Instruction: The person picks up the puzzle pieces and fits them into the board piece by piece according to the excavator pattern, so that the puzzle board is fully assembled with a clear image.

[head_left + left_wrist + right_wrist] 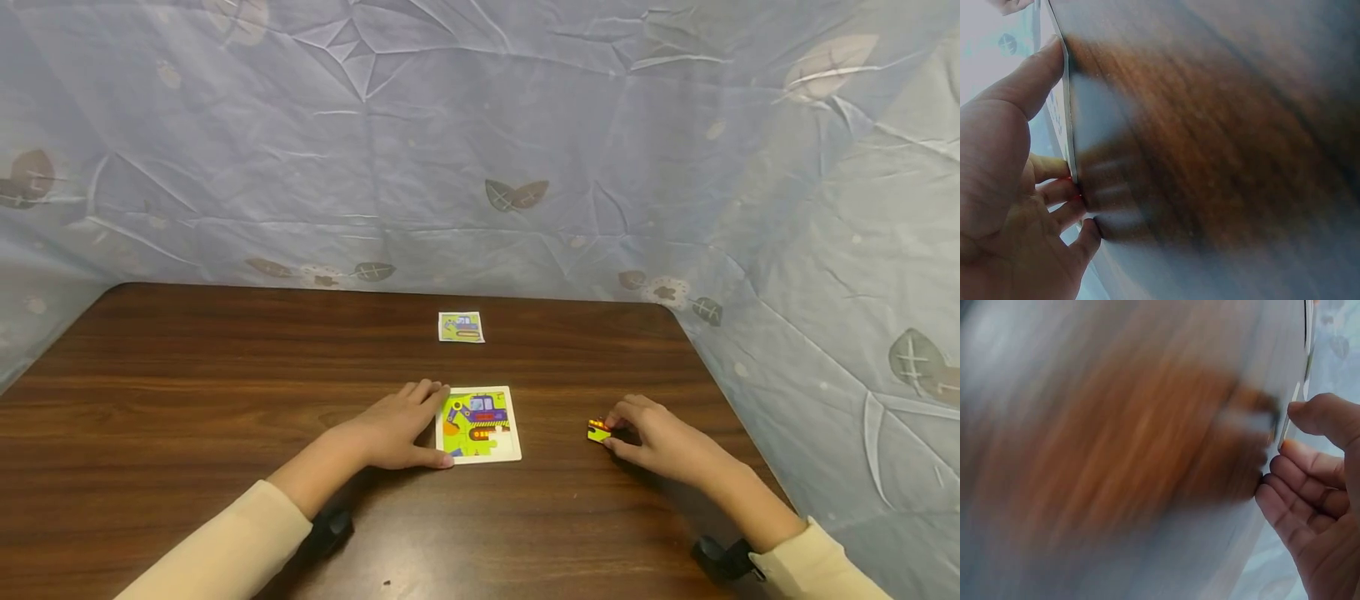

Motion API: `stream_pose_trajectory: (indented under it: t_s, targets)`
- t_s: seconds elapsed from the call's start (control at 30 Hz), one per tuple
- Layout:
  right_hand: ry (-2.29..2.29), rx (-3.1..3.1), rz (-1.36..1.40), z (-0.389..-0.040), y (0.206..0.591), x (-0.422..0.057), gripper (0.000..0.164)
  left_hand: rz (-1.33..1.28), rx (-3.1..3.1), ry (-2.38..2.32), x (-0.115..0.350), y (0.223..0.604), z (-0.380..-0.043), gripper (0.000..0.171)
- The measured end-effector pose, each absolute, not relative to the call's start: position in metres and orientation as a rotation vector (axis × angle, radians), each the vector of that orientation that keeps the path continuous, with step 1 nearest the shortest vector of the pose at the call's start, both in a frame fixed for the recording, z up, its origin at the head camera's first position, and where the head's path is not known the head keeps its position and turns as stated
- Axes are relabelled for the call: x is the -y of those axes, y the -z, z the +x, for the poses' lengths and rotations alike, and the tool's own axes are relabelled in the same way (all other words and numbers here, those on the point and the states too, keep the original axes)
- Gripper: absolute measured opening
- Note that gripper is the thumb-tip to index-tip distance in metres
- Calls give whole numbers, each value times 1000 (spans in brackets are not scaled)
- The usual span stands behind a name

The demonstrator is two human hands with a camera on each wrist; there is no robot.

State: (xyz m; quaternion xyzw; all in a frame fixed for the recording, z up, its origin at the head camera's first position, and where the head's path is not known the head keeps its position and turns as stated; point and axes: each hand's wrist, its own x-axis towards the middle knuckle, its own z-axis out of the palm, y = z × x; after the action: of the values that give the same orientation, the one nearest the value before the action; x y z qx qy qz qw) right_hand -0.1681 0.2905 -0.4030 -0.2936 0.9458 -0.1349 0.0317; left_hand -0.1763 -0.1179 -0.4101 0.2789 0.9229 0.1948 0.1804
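A square jigsaw puzzle [515,425] in a white tray lies on the table, its picture a purple excavator on green. Bare pale tray shows at its lower right. My left hand [397,427] holds the tray by its left side, thumb on the near left corner and index finger at the far left corner. Off to the right, my right hand [660,437] pinches a puzzle piece [597,431], yellow-green with red and orange, between thumb and fingers. In the right wrist view the piece [1289,419] appears edge-on, close over the table.
A small picture card [461,327] with the same excavator lies behind the puzzle. The dark wooden table [225,358] reaches back to a pale patterned cloth [450,150], which also hangs along the right side.
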Motion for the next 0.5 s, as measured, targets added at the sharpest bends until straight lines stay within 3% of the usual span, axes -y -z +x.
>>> stream_pose_trajectory:
  t_s: [0.5]
  targets:
    - [420,-2808,-1100,-163,399,-236,13,784,-2619,-542,118,408,-175,103]
